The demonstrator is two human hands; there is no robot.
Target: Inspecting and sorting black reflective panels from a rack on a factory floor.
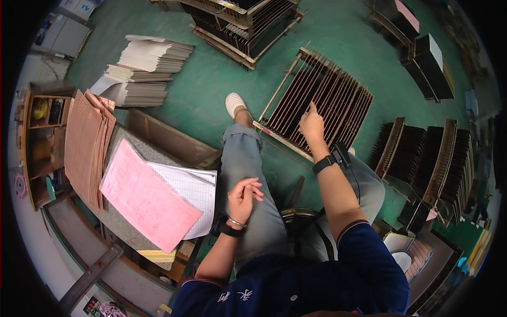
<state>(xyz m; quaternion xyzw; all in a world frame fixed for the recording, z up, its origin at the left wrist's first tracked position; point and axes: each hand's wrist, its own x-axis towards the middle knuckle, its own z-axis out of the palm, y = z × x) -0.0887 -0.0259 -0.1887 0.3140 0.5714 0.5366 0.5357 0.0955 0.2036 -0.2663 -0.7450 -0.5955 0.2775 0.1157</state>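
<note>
My right hand (pixel 312 127) reaches out over a rack (pixel 346 90) on the floor, filled with thin dark upright panels. Its index finger points away from me above the panels, the other fingers bent in; I cannot tell whether the tip touches one. Nothing shows in that hand. My left hand (pixel 243 201) hovers at my left thigh, its fingers loosely bent and holding nothing. Close to its left lie a pink sheet (pixel 150 195) and white lined paper (pixel 198 185) on a grey surface (pixel 119 222). Stacked copper-coloured boards (pixel 84 148) lean beyond them.
Piles of pale sheets (pixel 150 63) stand on the green floor at far left. Another loaded rack (pixel 248 26) is at the far middle. More racks with dark panels (pixel 433 164) stand on the right. A wooden shelf (pixel 39 142) is at the left edge.
</note>
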